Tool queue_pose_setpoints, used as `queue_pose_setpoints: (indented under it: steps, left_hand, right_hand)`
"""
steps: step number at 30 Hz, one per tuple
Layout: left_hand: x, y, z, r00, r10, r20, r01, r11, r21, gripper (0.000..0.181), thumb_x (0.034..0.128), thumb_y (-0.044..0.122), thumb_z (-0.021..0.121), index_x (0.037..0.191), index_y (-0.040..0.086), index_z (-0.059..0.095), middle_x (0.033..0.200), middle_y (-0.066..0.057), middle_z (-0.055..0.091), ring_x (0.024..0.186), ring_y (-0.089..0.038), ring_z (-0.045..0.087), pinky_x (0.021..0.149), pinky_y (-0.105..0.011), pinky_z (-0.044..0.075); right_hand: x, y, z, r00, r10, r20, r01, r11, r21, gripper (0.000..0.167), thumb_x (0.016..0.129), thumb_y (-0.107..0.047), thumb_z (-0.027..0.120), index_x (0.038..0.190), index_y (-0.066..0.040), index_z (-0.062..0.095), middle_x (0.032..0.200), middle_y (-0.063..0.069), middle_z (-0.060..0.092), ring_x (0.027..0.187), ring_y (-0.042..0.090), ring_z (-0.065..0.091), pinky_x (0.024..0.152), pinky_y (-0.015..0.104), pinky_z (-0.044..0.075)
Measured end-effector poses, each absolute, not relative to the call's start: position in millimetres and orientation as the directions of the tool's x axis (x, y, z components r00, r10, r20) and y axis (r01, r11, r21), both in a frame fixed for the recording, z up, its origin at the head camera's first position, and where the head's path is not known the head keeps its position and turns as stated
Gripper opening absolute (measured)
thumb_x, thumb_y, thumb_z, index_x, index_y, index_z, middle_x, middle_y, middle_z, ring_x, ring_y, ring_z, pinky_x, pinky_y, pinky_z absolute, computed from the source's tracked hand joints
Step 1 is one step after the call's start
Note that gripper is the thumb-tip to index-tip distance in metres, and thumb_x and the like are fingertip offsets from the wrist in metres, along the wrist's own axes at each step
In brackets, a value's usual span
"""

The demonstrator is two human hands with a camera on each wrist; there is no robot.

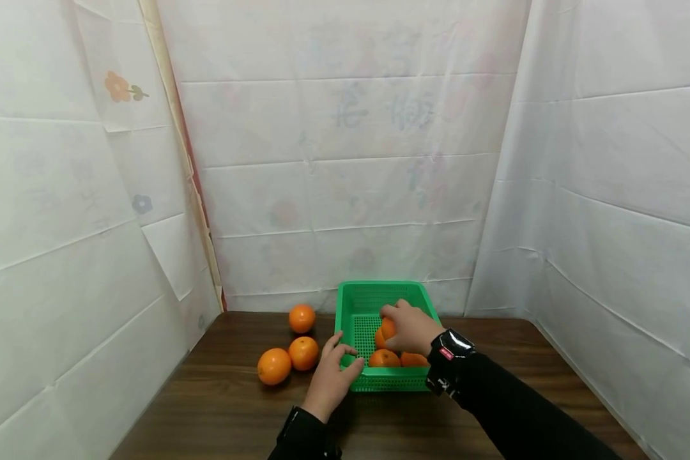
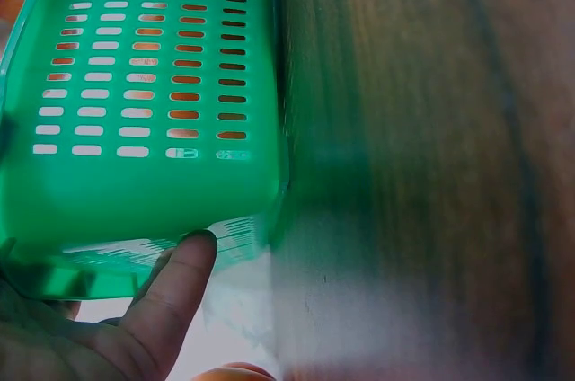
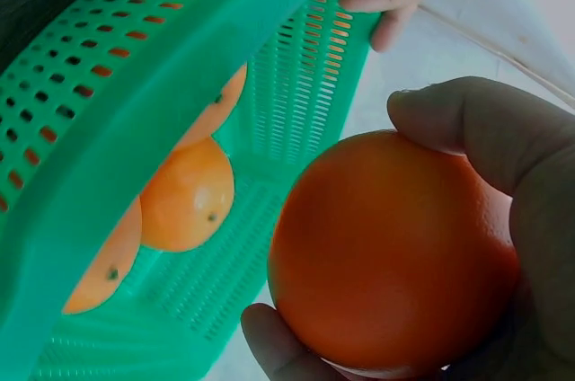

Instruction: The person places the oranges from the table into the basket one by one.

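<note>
Head view: left hand (image 1: 330, 378) spread against basket (image 1: 388, 381), right hand (image 1: 414, 329) curled round orange (image 3: 386, 251).

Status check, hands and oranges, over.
Right hand holds orange above basket. Left hand at basket's near corner. Three oranges inside, three oranges on table. Nothing visibly blocking.

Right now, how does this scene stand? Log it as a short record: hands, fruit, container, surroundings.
left hand: touches the green basket at its near left corner
right hand: holds one orange, seen over the basket in the head view
inside basket: three basket oranges, besides the held one
outside basket: three loose oranges on the brown table, left of the basket
surroundings: white sheeting behind and on both sides
</note>
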State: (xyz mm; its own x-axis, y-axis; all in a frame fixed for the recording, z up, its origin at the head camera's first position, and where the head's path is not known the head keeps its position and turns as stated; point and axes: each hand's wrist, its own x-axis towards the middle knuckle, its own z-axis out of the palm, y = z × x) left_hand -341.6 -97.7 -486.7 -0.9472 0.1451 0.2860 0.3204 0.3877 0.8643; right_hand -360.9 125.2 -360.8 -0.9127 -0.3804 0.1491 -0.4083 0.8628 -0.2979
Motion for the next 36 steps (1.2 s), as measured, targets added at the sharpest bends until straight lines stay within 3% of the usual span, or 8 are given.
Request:
queue_pose_setpoints:
  steps: [12,28,36]
  left_hand:
    - [-340,-94,-485,-0.949,0.144,0.280,0.315,0.395,0.863,0.018,0.1051,0.042,0.067,0.112,0.025,0.069,0.176,-0.009,0.026,0.158,-0.046,0.033,0.113,-0.063,0.046]
    - [-341,-100,-486,-0.959,0.143,0.246,0.284,0.406,0.869,0.024,0.1034,0.045,0.069,0.113,0.023,0.071,0.176,-0.008,0.026,0.158,-0.047,0.033,0.110,-0.064,0.047]
    - [-342,-98,-486,-0.959,0.149,0.240,0.281,0.398,0.873,0.024,0.1029,0.047,0.069,0.111,0.024,0.070,0.177,-0.008,0.025,0.158,-0.048,0.031,0.111,-0.067,0.045]
  right_hand:
    - [-376,118,-381,-0.921,-0.375,0.101,-0.388,0.871,-0.303,0.056,0.089,-0.025,0.085,0.141,-0.022,0.064,0.124,0.012,0.056,0.081,0.024,0.057,0.068,0.039,0.049]
    - [-377,92,-385,-0.893,-0.434,0.122,-0.451,0.855,-0.255,0.057,0.091,-0.026,0.084,0.143,-0.022,0.062,0.128,0.013,0.057,0.078,0.020,0.056,0.065,0.035,0.049]
    - [-380,80,-387,-0.896,-0.431,0.110,-0.444,0.854,-0.273,0.056,0.090,-0.032,0.087,0.139,-0.018,0.064,0.119,0.013,0.057,0.079,0.020,0.056,0.066,0.034,0.051]
